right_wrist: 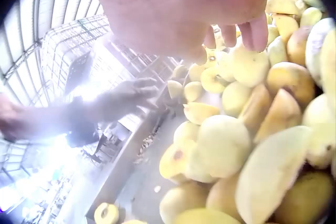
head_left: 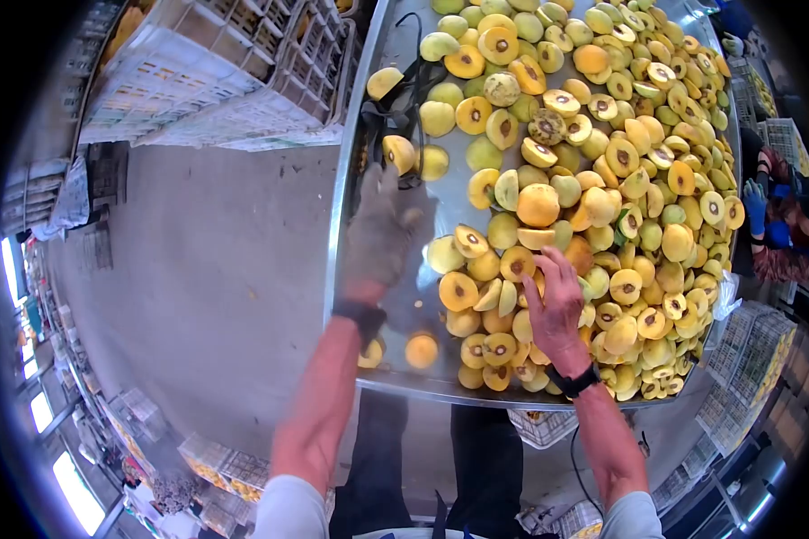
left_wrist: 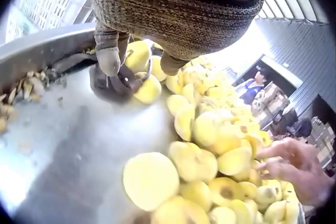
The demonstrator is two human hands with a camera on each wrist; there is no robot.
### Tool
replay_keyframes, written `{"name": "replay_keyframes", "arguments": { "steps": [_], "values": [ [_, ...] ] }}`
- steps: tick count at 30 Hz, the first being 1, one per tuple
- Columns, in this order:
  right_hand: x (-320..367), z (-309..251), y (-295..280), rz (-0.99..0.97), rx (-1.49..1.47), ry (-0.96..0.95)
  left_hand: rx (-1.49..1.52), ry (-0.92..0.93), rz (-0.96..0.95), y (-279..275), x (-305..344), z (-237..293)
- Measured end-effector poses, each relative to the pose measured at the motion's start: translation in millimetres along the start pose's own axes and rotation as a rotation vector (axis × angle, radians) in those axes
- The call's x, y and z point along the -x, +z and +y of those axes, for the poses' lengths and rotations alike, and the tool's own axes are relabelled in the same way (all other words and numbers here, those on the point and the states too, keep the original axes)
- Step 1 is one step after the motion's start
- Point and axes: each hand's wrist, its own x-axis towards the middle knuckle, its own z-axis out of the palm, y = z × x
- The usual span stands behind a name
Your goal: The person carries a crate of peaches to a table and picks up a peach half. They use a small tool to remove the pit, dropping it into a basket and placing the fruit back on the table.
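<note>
My left hand (head_left: 375, 235), in a grey knit glove, is blurred over the left side of a metal table (head_left: 404, 382). Its fingers extend towards a peach half (head_left: 398, 154) beside a black object with a cord (head_left: 379, 117). In the left wrist view, gloved fingers and thumb stand apart, a yellow half (left_wrist: 138, 56) showing between them. My bare right hand (head_left: 557, 301) rests at the left part of a heap of halved yellow peaches (head_left: 625, 287). Its loosely bent fingers are right by a half with a brown centre (head_left: 517, 263); the right wrist view partly hides the fingertips.
The table has a raised metal rim (head_left: 337, 216). White plastic crates (head_left: 216, 81) are stacked beyond its left side, and more crates (head_left: 746, 368) stand at right. Another person's blue-gloved hand (head_left: 753, 202) shows at far right. Small scraps (left_wrist: 31, 87) lie along the rim.
</note>
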Motion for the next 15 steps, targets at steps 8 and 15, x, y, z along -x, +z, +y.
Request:
{"name": "replay_keyframes", "arguments": {
  "steps": [8, 15],
  "values": [
    [80.9, 22.3, -31.8, 0.056, 0.003, 0.1, 0.243, -0.293, -0.17, 38.5, -96.7, -28.0],
    [116.4, -10.1, -30.7, 0.2, -0.158, 0.241, 0.147, 0.277, -0.007, 23.3, -82.6, -42.1]
  ]
}}
